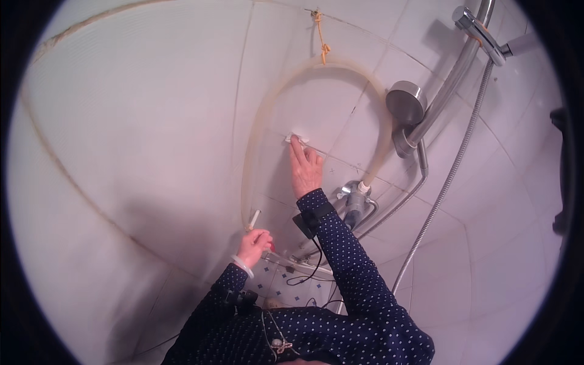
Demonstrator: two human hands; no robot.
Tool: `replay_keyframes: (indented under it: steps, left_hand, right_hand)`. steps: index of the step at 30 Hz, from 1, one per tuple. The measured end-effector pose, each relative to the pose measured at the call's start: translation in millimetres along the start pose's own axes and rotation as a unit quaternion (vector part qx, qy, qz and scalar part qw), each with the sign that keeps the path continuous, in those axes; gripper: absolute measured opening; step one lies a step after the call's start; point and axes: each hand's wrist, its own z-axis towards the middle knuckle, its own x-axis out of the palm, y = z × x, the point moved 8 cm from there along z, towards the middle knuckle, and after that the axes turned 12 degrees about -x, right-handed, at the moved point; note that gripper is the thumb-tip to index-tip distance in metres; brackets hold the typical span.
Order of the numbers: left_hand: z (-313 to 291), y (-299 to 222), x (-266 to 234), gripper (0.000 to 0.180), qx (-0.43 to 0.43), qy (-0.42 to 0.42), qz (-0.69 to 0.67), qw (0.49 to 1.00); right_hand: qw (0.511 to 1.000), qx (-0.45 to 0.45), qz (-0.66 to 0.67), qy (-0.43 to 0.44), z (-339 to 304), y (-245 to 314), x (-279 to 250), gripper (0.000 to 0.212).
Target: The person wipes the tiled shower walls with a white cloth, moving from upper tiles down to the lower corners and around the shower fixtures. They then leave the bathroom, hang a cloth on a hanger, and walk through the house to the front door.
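My right hand reaches up to the tiled wall, its index and middle fingers pressing a small crumpled white cloth or tissue against a grout line. The other fingers curl under. Lower and to the left, my left hand is closed around a thin white stick, whose end sticks up above the fingers. A bit of red shows beside that hand; I cannot tell whether it belongs to the same thing. Passing close by the left hand, a pale translucent hose loops up the wall around my right hand.
An orange cord ties the hose's top to a wall hook. On the right are a chrome mixer tap, a round shower head, a slanted rail, a hand shower and a metal shower hose. Black cables hang below my right arm.
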Motion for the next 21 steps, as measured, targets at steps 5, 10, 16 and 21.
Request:
replay_keyframes:
  steps: [5, 10, 16, 21]
  left_hand:
    - [25.4, -20.1, 18.6, 0.03, 0.017, 0.012, -0.021, 1.0]
    - [18.8, -55.8, 57.4, 0.035, 0.077, 0.174, -0.181, 0.965]
    - [2.5, -67.4, 77.2, 0.026, 0.144, 0.086, -0.054, 0.984]
    - [0.4, -70.9, 105.0, 0.024, 0.23, 0.083, -0.034, 0.969]
  right_hand:
    - [0.693, 0.384, 0.608, -0.05, -81.9, 15.8, 27.8, 0.032]
    - [0.243, 0.479, 0.837, -0.104, -135.0, 50.0, 12.2, 0.025]
    - [0.229, 0.528, 0.81, -0.112, -164.6, 34.7, 5.5, 0.017]
    - [0.267, 0.543, 0.793, -0.068, -180.4, 24.0, -9.2, 0.023]
